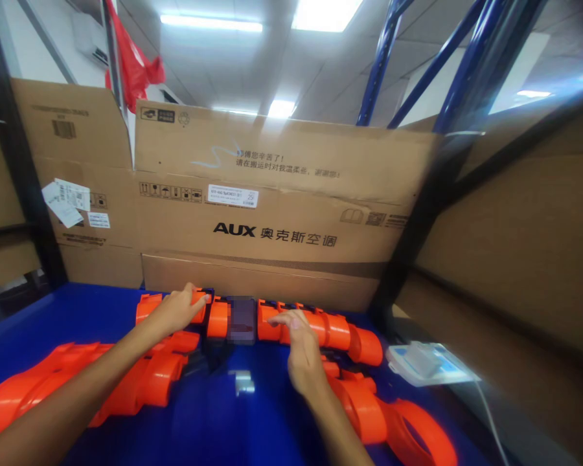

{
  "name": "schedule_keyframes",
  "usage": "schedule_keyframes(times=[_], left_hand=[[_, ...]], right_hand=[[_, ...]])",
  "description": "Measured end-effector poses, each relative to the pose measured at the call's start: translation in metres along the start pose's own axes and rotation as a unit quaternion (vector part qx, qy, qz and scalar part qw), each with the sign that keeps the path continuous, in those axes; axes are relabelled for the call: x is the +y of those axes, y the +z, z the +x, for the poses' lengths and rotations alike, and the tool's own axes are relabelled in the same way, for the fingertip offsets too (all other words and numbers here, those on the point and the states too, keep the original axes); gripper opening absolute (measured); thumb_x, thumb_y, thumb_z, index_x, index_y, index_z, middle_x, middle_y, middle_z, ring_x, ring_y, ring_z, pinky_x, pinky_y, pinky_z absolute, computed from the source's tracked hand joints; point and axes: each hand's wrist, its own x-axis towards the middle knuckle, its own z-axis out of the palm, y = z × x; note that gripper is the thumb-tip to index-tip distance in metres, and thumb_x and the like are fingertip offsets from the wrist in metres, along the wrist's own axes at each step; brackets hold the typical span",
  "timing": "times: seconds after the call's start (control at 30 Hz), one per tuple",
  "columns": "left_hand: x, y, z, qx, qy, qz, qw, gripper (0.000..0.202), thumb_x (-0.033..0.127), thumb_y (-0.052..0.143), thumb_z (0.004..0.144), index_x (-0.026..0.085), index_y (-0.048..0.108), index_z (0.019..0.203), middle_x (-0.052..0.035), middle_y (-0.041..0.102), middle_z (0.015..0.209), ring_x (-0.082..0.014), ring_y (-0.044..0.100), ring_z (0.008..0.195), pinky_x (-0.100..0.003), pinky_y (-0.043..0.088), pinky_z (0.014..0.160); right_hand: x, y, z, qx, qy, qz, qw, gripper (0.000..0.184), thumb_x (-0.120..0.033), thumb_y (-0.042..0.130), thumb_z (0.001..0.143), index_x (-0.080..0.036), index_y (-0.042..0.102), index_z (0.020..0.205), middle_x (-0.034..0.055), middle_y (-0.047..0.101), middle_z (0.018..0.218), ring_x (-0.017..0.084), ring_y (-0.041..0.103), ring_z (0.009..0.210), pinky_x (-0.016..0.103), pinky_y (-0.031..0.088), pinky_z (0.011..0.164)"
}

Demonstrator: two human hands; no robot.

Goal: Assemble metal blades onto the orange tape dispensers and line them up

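Note:
A row of orange plastic ring-shaped parts (337, 331) lies along the far edge of a blue table (208, 421). My left hand (177, 309) reaches forward, fingers stretched, touching an orange part (200, 305) at the left of the row. My right hand (301, 349) rests with fingers extended on the orange parts right of a dark blurred block (241, 320) in the middle of the row. Neither hand grips anything that I can see.
More orange parts lie at the left (146, 382) and at the right front (398, 427). A small metal clip (243, 382) sits on the blue surface. A white device with a cable (425, 364) lies at the right. Large cardboard boxes (282, 194) and blue racking (379, 65) stand behind.

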Motion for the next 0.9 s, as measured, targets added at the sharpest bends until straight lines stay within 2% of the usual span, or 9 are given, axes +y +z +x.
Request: schedule_keyframes(times=[0.13,0.27,0.4,0.47,0.57,0.67,0.8,0.9], left_hand=[[0.003,0.009,-0.001,-0.022,0.021,0.007,1.0,0.06,0.062,0.036,0.093,0.013,0.06,0.118,-0.0245,0.075,0.106,-0.04,0.07,0.104,-0.041,0.049,0.082],[-0.001,0.008,-0.002,-0.023,0.037,0.014,0.999,0.067,0.063,0.032,0.094,0.012,0.055,0.132,-0.0238,0.074,0.113,-0.0395,0.068,0.11,-0.043,0.049,0.086],[-0.013,-0.009,-0.001,-0.017,0.053,0.024,0.998,0.066,0.057,0.035,0.095,0.012,0.048,0.141,-0.0219,0.074,0.117,-0.0377,0.068,0.111,-0.044,0.048,0.092],[-0.022,-0.021,0.0,-0.021,0.072,0.028,0.997,0.06,0.047,0.04,0.093,0.016,0.047,0.144,-0.0184,0.069,0.13,-0.0348,0.064,0.12,-0.042,0.045,0.098],[-0.04,-0.036,-0.001,-0.035,0.106,0.037,0.993,0.063,0.035,0.05,0.084,0.018,0.048,0.145,-0.0148,0.057,0.146,-0.0332,0.051,0.135,-0.044,0.036,0.11],[-0.055,-0.043,-0.005,-0.066,0.129,0.046,0.988,0.068,0.029,0.06,0.072,0.019,0.056,0.139,-0.0159,0.06,0.143,-0.0387,0.049,0.136,-0.051,0.033,0.112],[-0.069,-0.039,-0.009,-0.122,0.174,0.026,0.977,0.069,0.023,0.061,0.068,0.027,0.059,0.136,-0.0089,0.066,0.136,-0.0341,0.058,0.127,-0.043,0.041,0.106],[-0.075,-0.034,-0.007,-0.146,0.186,0.014,0.972,0.076,0.023,0.064,0.065,0.026,0.055,0.14,-0.0103,0.065,0.135,-0.0347,0.059,0.124,-0.042,0.043,0.104]], right_hand=[[-0.002,-0.001,0.0,-0.012,-0.002,0.001,1.0,0.052,-0.046,0.026,0.106,-0.024,0.073,0.105,0.0079,0.068,0.097,0.026,0.061,0.098,0.044,0.045,0.093],[-0.004,-0.002,0.0,-0.013,-0.006,0.007,1.0,0.052,-0.046,0.026,0.106,-0.024,0.073,0.104,0.0077,0.068,0.096,0.026,0.061,0.097,0.044,0.046,0.091],[-0.006,-0.002,0.0,-0.016,-0.013,0.007,1.0,0.052,-0.045,0.026,0.106,-0.024,0.074,0.101,0.0073,0.069,0.094,0.026,0.061,0.095,0.043,0.046,0.089],[-0.005,-0.002,0.0,-0.009,-0.014,0.004,1.0,0.052,-0.045,0.027,0.106,-0.024,0.074,0.098,0.0072,0.069,0.093,0.026,0.061,0.095,0.043,0.045,0.089],[-0.006,-0.003,0.002,0.011,-0.015,-0.008,1.0,0.053,-0.045,0.026,0.106,-0.022,0.073,0.095,0.0079,0.069,0.095,0.026,0.06,0.094,0.043,0.045,0.088],[-0.007,-0.005,0.003,0.027,-0.014,-0.017,0.999,0.054,-0.046,0.025,0.106,-0.022,0.074,0.096,0.0086,0.069,0.098,0.026,0.06,0.094,0.043,0.044,0.087],[-0.01,-0.006,0.003,0.025,-0.011,-0.019,0.999,0.052,-0.045,0.027,0.106,-0.023,0.073,0.097,0.0084,0.069,0.097,0.026,0.06,0.094,0.043,0.045,0.088],[-0.011,-0.004,0.003,0.016,-0.011,-0.022,1.0,0.051,-0.044,0.027,0.106,-0.023,0.073,0.097,0.0085,0.069,0.098,0.026,0.06,0.093,0.043,0.045,0.087]])
